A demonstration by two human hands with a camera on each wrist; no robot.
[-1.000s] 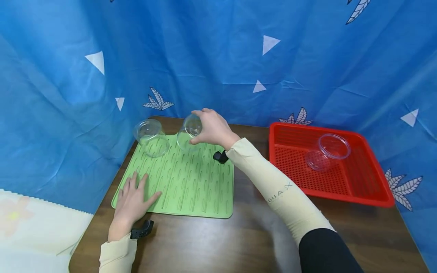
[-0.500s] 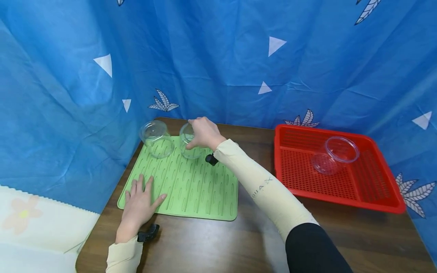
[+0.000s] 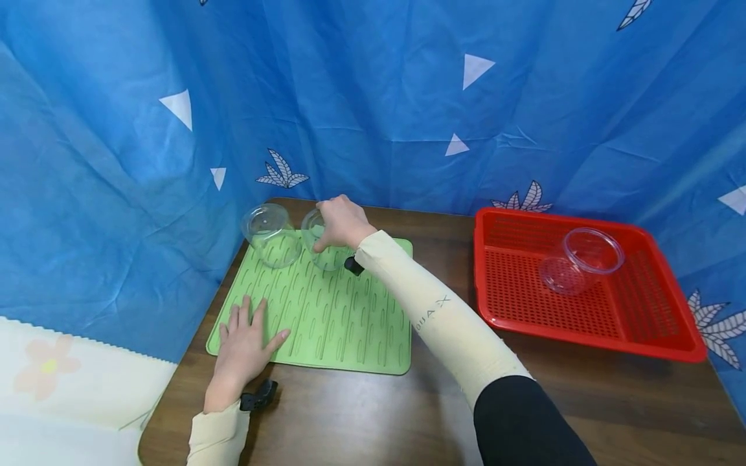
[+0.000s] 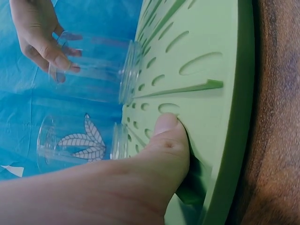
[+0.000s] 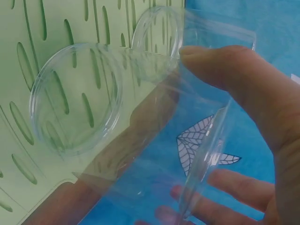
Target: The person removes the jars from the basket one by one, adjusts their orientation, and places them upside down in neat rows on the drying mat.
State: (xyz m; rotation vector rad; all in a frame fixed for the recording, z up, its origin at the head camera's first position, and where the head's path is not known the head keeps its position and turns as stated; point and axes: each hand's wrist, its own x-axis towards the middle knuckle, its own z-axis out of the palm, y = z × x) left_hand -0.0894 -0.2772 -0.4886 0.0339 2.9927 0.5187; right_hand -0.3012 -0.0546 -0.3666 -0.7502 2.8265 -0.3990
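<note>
My right hand holds a clear plastic jar upside down by its upper end, thumb on one side and fingers on the other. In the left wrist view, the jar's mouth meets the ridged green mat. Just to its left on the mat's far corner stands a second clear jar, likewise upside down and slightly apart. My left hand rests on the mat's near left part with its fingers spread; in the left wrist view its thumb lies against the mat.
A red plastic basket stands on the right of the wooden table, holding one more clear jar. Behind the table hangs a blue curtain. White cloth with a flower hangs at the left.
My right hand has lowered the jar onto the mat and moved slightly left, closer to the other jar. My left hand stays on the mat. The head view has shifted a little.
</note>
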